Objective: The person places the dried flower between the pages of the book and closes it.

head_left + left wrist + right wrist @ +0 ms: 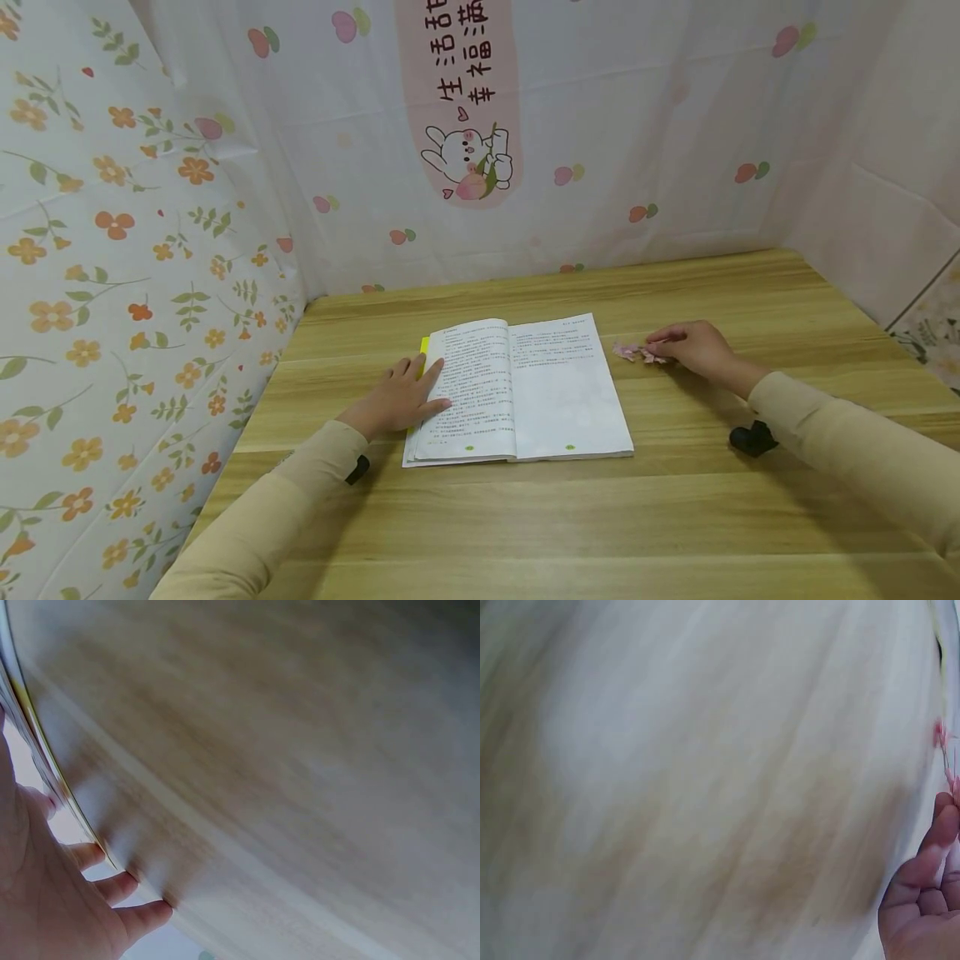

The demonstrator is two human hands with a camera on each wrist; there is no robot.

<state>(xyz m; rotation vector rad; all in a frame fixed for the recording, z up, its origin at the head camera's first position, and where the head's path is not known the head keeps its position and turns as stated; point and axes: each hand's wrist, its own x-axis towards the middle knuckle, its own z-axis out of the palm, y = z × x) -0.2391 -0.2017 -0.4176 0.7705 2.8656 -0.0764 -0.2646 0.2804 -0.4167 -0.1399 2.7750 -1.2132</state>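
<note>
An open book (566,408) lies flat on the wooden table, its left page full of print and its right page printed only near the top. My left hand (401,398) rests at the book's left edge, thumb on the page and other fingers spread beside it. In the left wrist view, the fingertips of that hand (67,889) touch the tabletop. To the right of the book, my right hand (697,350) pinches a pink flower sprig (632,352) low over the table. The right wrist view shows its small pink blossoms (940,735) beyond the fingertips.
Wood-grain table (480,525) surrounds the book. A yellow edge (424,344) shows under the book's upper left. Behind the table hangs a printed curtain (600,125), and a floral curtain (112,292) stands along the left. Dark objects sit at both wrists.
</note>
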